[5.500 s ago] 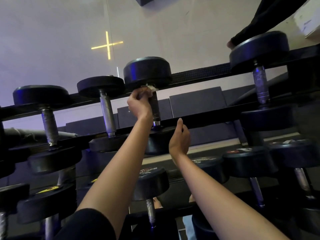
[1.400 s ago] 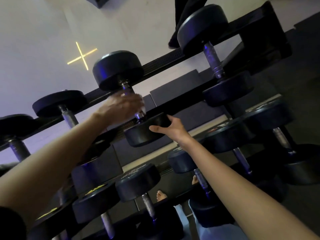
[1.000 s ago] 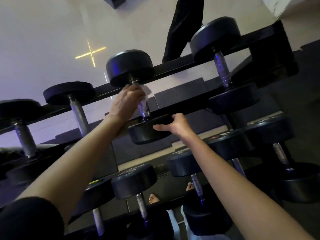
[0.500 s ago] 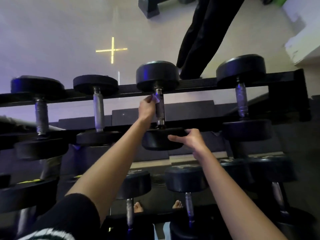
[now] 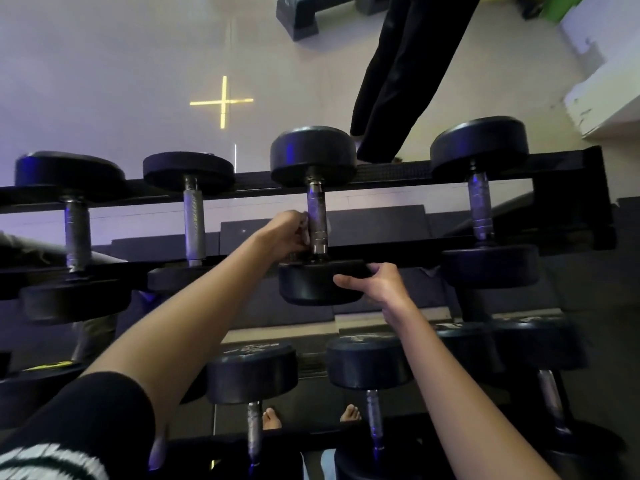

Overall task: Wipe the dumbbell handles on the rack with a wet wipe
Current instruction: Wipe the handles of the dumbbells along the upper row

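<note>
In the lower left corner of the frame sits a black sleeve point(image 5: 104, 414) with a patch of white and green striped cloth below it. Two bare forearms rise from the bottom edge toward the centre. Between them, low in the frame, two bare feet point(image 5: 272, 419) show on the floor behind the lower shelf of the rack. That shelf holds several dumbbells, and two of their black heads point(image 5: 252, 372) lie just under the arms.

Higher up, at the centre of the frame, a dumbbell point(image 5: 320, 282) rests across the upper shelf of the rack point(image 5: 398, 174) with one head toward the camera and the other away. The right hand point(image 5: 377, 282) grips the right edge of the near head, thumb laid across its front and fingers hooked over the top. The left hand point(image 5: 287, 233) is curled round the lower part of the metal handle point(image 5: 317, 209). It presses a wet wipe point(image 5: 307, 223) against the handle, and the wipe shows only as a pale edge between fingers and metal. The upper part of the handle is bare.

Three more dumbbells lie on the same shelf: one at the far left point(image 5: 71, 230), one beside it point(image 5: 192, 209) and one to the right point(image 5: 481, 202). All three are apart from the hands.

Beyond the rack, in the upper right of the frame, stand another person's legs in black trousers point(image 5: 398, 81). A yellow cross point(image 5: 223, 101) glows on the pale floor in the upper centre, and a dark low step point(image 5: 304, 12) lies at the top edge.
</note>
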